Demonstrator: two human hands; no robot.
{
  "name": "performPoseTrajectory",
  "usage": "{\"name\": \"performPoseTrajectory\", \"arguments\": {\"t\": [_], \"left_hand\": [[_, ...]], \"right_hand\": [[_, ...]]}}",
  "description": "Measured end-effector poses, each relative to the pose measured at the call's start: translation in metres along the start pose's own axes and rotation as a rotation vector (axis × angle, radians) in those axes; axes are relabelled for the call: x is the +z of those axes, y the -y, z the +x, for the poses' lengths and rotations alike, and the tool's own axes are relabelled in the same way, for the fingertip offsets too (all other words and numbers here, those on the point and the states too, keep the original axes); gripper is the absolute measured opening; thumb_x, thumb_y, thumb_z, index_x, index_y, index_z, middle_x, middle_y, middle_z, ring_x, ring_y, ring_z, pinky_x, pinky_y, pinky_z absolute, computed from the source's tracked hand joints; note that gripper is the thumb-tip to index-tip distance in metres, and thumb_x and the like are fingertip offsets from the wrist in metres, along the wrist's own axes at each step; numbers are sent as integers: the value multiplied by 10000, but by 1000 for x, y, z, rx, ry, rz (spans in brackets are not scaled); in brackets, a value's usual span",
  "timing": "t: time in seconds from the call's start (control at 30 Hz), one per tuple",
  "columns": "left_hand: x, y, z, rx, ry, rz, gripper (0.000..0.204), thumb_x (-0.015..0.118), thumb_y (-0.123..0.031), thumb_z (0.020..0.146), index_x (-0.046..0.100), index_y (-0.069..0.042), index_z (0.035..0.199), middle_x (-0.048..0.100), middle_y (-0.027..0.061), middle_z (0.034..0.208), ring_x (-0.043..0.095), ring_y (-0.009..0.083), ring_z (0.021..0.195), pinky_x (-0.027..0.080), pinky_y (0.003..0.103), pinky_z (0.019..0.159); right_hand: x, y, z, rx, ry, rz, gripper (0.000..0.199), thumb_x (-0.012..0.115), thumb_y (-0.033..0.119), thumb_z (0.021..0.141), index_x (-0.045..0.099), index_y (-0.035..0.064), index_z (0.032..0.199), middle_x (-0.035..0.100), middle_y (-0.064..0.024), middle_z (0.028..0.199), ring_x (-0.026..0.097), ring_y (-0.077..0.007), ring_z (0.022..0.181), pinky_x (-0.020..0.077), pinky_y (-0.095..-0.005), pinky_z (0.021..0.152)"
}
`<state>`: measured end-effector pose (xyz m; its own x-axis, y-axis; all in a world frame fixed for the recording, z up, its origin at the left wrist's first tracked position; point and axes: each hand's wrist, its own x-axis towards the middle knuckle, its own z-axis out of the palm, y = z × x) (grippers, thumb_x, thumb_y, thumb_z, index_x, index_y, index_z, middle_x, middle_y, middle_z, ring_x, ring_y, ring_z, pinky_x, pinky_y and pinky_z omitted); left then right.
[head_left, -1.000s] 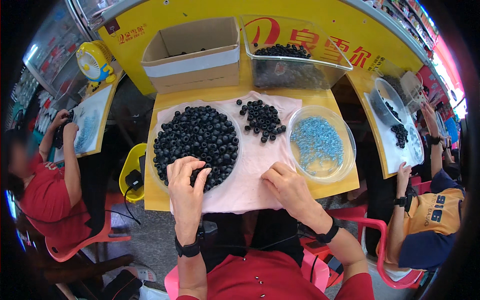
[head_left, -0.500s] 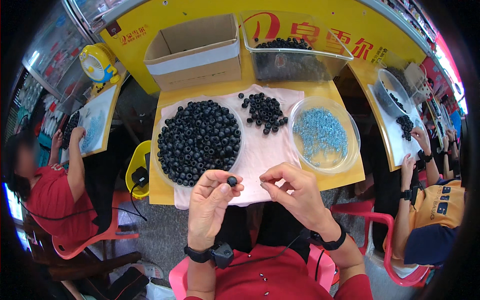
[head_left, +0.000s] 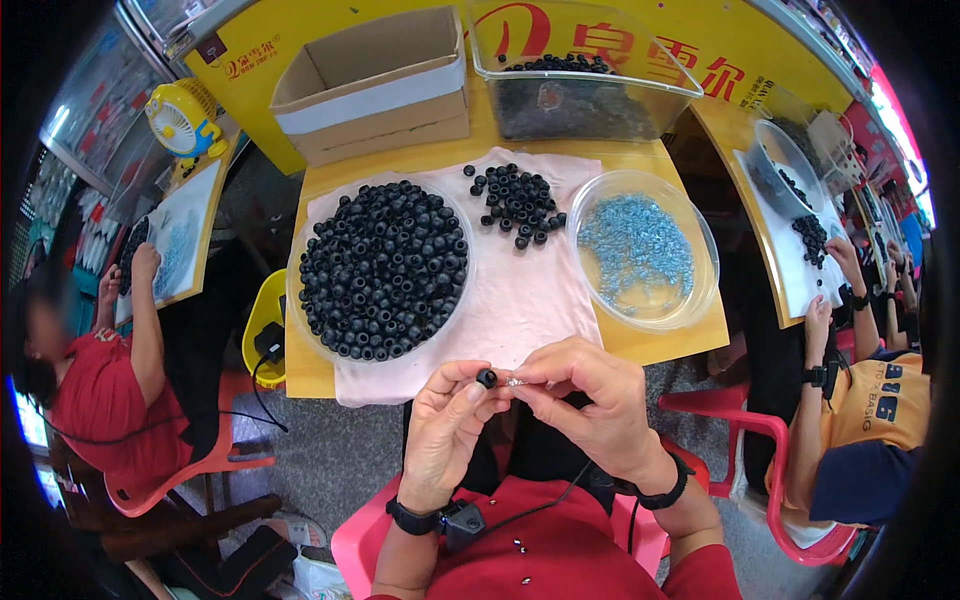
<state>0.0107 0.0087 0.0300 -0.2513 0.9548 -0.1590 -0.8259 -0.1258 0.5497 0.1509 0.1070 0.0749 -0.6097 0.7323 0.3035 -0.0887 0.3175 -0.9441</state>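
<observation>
Between the thumb and fingers of my left hand (head_left: 447,432) is a round black bead (head_left: 487,378) with a hole. My right hand (head_left: 590,405) pinches a tiny clear, shiny piece (head_left: 512,380) close beside the bead; whether the two touch I cannot tell. Both hands are at the table's near edge, over my lap. Beyond my left hand stands a round clear tub of black beads (head_left: 385,270). A loose pile of black beads (head_left: 518,203) lies on the pink cloth (head_left: 520,300). Right of it, a round clear tub holds small light-blue, glassy pieces (head_left: 640,245).
At the back of the table stand an open cardboard box (head_left: 375,100) and a clear bin (head_left: 600,125) part filled with black beads. A yellow bucket (head_left: 258,325) is left of the table. Other people sit at side tables, one in red (head_left: 115,400), another in orange (head_left: 880,400).
My hands have come together: the right hand brought its small shiny piece left, up against the bead. My left hand moved slightly right. The whole view shifted a little.
</observation>
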Motion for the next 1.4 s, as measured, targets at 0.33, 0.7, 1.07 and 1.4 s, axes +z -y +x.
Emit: {"name": "performPoseTrajectory", "arguments": {"t": [0.33, 0.7, 1.07, 1.4], "left_hand": [[-2, 6, 0, 1, -50, 37, 202, 590, -5, 893, 583, -7, 1095, 652, 95, 1024, 641, 167, 905, 529, 293, 839], [-9, 0, 7, -76, -8, -211, 171, 585, -52, 906, 596, -42, 1076, 643, 73, 1036, 616, 164, 960, 497, 324, 891], [-33, 4, 22, -88, 73, -160, 162, 632, -79, 874, 586, -37, 1024, 645, 103, 987, 607, 161, 911, 477, 292, 863], [-40, 5, 23, -103, 120, -213, 152, 619, -44, 872, 581, -21, 1018, 646, 103, 958, 618, 181, 901, 488, 309, 844]], "right_hand": [[1, 1, 5, -252, 64, -341, 210, 710, -22, 720, 638, 16, 913, 630, -98, 875, 633, -225, 765, 527, -301, 641], [15, -6, 19, -272, 129, -387, 268, 722, 24, 732, 673, 54, 993, 613, -74, 860, 601, -208, 727, 505, -298, 589], [36, -20, 113, -253, 204, -645, 84, 664, 88, 778, 633, 35, 836, 597, -97, 819, 609, -288, 785, 495, -379, 635], [68, -52, 170, -335, 277, -799, 85, 646, 107, 793, 651, 56, 860, 610, -94, 831, 616, -305, 777, 499, -386, 675]]}}
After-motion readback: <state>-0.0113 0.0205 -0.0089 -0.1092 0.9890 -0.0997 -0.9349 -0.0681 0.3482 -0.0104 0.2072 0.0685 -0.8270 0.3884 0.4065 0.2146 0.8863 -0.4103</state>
